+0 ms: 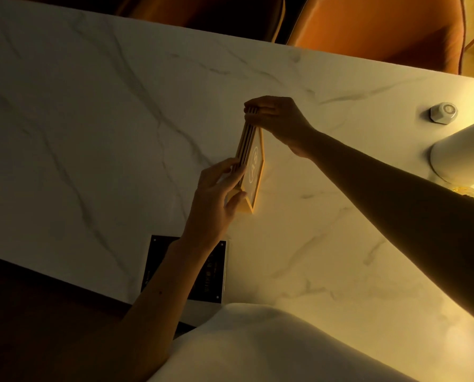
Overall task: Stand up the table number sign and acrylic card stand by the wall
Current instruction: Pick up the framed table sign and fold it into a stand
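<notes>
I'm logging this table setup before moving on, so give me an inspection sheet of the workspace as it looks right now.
Surface: white marble-look table, dim warm light.
Job's things: table number sign held at both ends, its lower corner near the tabletop; acrylic card stand lying flat at near edge.
Clutter: small round call button; white cylindrical base at right edge.
Grippers: left hand grips the sign's near end, right hand its far end.
Cables: nothing seen.
Surroundings: orange chairs beyond the table.

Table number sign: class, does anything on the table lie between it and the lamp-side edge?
Nothing visible. The sign, held by both hands, has bare marble on that side; the lamp base and small round button stand at the edge.
</notes>
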